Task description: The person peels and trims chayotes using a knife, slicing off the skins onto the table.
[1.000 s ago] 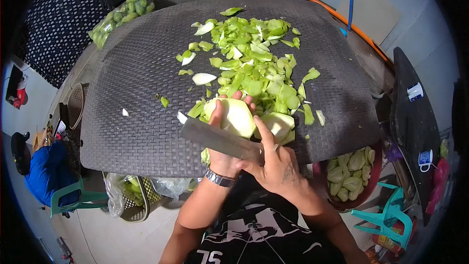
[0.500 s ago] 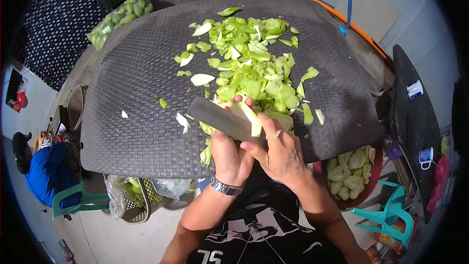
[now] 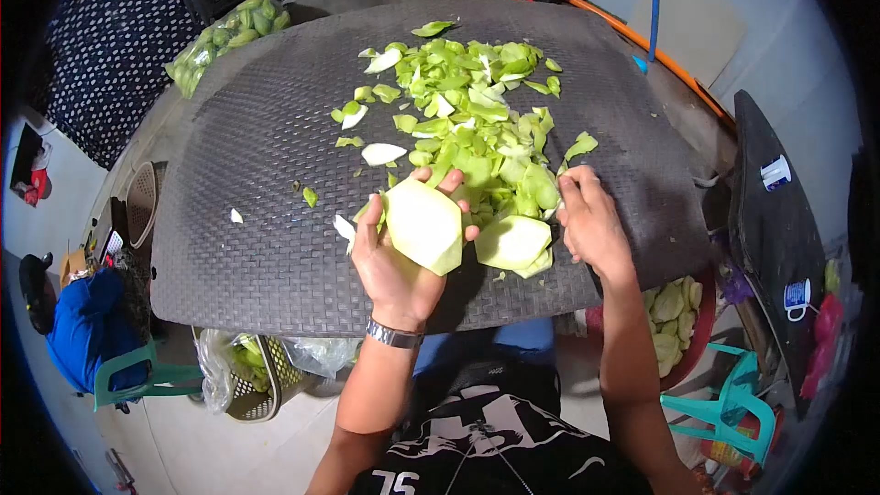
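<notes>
My left hand (image 3: 400, 275), palm up with a metal watch at the wrist, holds a peeled, pale green-white piece of fruit (image 3: 423, 226), its broad flat face toward me. My right hand (image 3: 594, 222) is over the table to the right, its fingers curled closed as if round the knife; the blade is not clearly visible from this angle. Between the hands, another pale cut piece (image 3: 513, 244) lies on the table at the near side of the peelings. Beyond them spreads a heap of green peelings (image 3: 467, 119).
The dark woven table (image 3: 247, 247) fills the middle. A bag of green fruit (image 3: 229, 37) is at the far left. Below the near edge stand a red basin (image 3: 707, 330) of peeled fruit and a beige basket (image 3: 286, 371). Teal plastic chairs (image 3: 733, 403) flank the table.
The hands have moved apart: the left slightly left with the fruit piece, the right up and to the right. The wide knife blade, earlier plain across the piece, no longer shows clearly.
</notes>
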A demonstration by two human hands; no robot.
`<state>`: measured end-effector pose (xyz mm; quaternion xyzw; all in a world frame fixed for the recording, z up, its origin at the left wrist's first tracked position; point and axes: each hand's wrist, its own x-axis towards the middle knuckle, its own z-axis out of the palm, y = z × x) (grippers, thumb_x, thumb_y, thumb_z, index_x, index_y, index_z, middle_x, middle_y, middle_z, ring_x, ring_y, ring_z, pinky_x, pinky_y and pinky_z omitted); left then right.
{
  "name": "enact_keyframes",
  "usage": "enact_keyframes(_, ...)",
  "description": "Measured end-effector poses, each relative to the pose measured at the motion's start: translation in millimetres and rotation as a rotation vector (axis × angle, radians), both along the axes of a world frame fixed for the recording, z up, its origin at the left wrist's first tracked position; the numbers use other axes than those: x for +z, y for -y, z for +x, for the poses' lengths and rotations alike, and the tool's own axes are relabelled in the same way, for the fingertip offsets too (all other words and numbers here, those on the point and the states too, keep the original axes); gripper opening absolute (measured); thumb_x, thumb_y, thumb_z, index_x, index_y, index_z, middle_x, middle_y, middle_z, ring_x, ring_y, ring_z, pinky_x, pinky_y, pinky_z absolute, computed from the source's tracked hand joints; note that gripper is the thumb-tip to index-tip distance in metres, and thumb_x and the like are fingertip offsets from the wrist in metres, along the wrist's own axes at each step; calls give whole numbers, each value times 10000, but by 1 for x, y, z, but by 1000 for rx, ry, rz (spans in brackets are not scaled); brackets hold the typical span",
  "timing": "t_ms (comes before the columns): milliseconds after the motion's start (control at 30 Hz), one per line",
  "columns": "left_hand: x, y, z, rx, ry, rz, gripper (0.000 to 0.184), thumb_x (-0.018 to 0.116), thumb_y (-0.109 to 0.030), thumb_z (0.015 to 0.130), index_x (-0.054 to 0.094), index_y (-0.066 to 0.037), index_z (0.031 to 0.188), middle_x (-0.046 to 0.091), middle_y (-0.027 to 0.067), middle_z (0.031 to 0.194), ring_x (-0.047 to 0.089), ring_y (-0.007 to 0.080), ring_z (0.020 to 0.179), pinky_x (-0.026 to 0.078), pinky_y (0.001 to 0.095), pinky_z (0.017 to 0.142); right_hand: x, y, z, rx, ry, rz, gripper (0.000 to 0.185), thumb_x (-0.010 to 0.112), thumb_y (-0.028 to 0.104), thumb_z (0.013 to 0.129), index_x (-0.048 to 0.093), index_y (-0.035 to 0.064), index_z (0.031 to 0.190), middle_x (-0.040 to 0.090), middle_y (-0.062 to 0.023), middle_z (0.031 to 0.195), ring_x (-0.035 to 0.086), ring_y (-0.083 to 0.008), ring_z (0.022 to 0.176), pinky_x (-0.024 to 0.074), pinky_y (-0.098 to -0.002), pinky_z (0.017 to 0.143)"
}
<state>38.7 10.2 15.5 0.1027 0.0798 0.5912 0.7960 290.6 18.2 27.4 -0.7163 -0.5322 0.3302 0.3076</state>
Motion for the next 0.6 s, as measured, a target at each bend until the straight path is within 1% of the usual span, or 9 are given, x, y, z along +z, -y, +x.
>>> enact_keyframes(100,-2,-5,-1,-52,1,-27,559,497,-485,1063,503,-64,1431,533,238,1475,618,348,1119,525,518,918,34,8,-10,-83,-183,-125,496,451,490,1113,513,32,1294,675,-148,805,657,-230,576,519,-379,520)
enact_keyframes(200,-8,-11,2,-71,15,-22,562,493,-521,1072,523,-69,1404,569,237,1435,633,347,1130,541,498,916,27,29,-14,133,-357,-93,497,469,454,1119,452,24,1367,659,-90,831,544,-85,466,431,-266,391)
enact_keyframes(233,-11,-13,3,-66,13,-13,569,490,-535,1073,531,-62,1386,598,245,1396,653,351,1108,552,502,923,37,41,-19,228,-441,-161,477,466,399,1131,407,14,1405,676,-97,892,571,-103,483,452,-273,410)
enact_keyframes(267,-11,-16,4,-61,13,-4,577,487,-549,1074,539,-56,1369,628,252,1358,672,354,1086,563,505,929,35,54,-20,326,-529,-136,410,465,347,1137,452,9,1369,703,-113,950,626,-119,521,485,-263,441)
enact_keyframes(333,-13,-18,3,-1,-100,-69,600,468,-586,1069,569,-55,1328,658,255,1299,678,409,1085,561,526,951,30,76,-31,362,-538,-111,376,510,281,1123,484,-2,1369,736,-130,932,688,-156,571,532,-289,495)
enact_keyframes(400,-10,-19,5,29,-177,-115,619,453,-610,1066,590,-51,1292,681,265,1248,687,450,1076,555,550,979,25,92,-32,434,-255,-104,402,563,238,1098,489,0,1414,747,-141,863,728,-183,621,565,-324,548)
enact_keyframes(433,-4,-18,7,30,-196,-128,624,447,-616,1067,596,-47,1276,690,273,1227,694,464,1068,550,565,996,35,98,-39,382,-197,-121,462,585,229,1085,453,27,1478,730,-159,777,747,-241,648,586,-389,601)
enact_keyframes(533,-5,-18,7,12,-212,-85,609,432,-610,1074,594,-46,1238,698,296,1212,698,486,1077,533,592,1029,33,110,-43,332,-50,-80,240,575,193,1087,548,9,1239,717,-113,758,702,-181,563,551,-322,530)
enact_keyframes(600,0,-14,8,-11,-192,-59,600,424,-605,1078,588,-48,1232,704,294,1197,701,484,1069,534,592,1027,31,113,-44,325,-53,-111,279,578,229,1087,540,19,1267,724,-131,774,718,-220,575,564,-367,560)
